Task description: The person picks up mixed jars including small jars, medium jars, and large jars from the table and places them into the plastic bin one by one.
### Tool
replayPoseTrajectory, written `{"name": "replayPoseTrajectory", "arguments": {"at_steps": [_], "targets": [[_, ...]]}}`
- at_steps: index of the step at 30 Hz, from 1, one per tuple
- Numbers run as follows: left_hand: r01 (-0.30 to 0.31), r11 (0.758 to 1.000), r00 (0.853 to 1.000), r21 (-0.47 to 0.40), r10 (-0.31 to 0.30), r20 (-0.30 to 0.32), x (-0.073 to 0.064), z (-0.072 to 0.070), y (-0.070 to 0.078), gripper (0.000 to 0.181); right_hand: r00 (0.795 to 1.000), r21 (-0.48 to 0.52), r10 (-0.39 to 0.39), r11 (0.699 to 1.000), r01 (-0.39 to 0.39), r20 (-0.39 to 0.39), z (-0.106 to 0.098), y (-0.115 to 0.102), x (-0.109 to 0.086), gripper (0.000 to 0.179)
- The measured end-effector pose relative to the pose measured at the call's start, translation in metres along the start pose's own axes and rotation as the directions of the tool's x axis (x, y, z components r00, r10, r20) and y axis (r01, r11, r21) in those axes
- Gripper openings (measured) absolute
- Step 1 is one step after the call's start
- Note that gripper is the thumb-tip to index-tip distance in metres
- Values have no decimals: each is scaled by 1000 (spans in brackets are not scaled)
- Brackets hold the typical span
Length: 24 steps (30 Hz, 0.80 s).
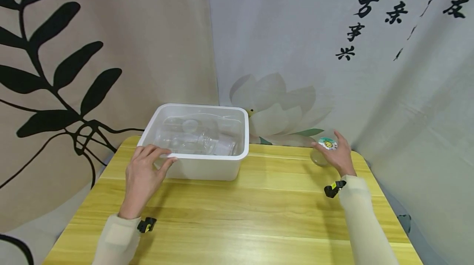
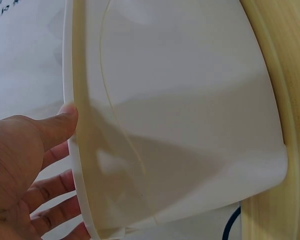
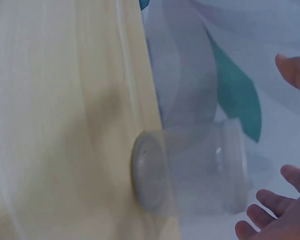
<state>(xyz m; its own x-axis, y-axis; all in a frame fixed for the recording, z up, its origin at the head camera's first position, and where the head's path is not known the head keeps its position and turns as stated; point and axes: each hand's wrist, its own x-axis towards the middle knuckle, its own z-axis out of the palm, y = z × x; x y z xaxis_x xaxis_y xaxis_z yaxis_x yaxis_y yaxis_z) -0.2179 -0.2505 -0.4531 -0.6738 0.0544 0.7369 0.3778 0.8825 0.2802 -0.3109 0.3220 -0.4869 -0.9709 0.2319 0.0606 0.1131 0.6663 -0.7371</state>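
My left hand holds the front left rim of a white plastic tub, thumb over the edge and fingers on the other side of the rim, as the left wrist view of the tub's wall also has it. Inside lie clear plastic containers. Over at the back right, my right hand is spread around the top of a transparent jar with a colourful printed lid. In the right wrist view the thumb and fingers stand apart from the jar, which is upright on the table.
The wooden table ends at a back edge close behind the jar and tub. A printed curtain with leaves, a flower and lettering hangs right behind it. Small black wrist cameras sit on both sleeves.
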Motion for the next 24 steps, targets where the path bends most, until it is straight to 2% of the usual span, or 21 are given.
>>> {"name": "replayPoseTrajectory", "arguments": {"at_steps": [13,20,24], "targets": [[6,1000,1000,2,-6,3,0,0,0,27,992,84,126,988,-128,21,10,30,10,117],[4,1000,1000,1,-4,0,0,0,-1,26,989,168,144,975,-148,33,16,39,15,112],[9,1000,1000,3,-9,5,-1,0,-1,26,989,180,149,972,-149,17,18,41,17,108]]}}
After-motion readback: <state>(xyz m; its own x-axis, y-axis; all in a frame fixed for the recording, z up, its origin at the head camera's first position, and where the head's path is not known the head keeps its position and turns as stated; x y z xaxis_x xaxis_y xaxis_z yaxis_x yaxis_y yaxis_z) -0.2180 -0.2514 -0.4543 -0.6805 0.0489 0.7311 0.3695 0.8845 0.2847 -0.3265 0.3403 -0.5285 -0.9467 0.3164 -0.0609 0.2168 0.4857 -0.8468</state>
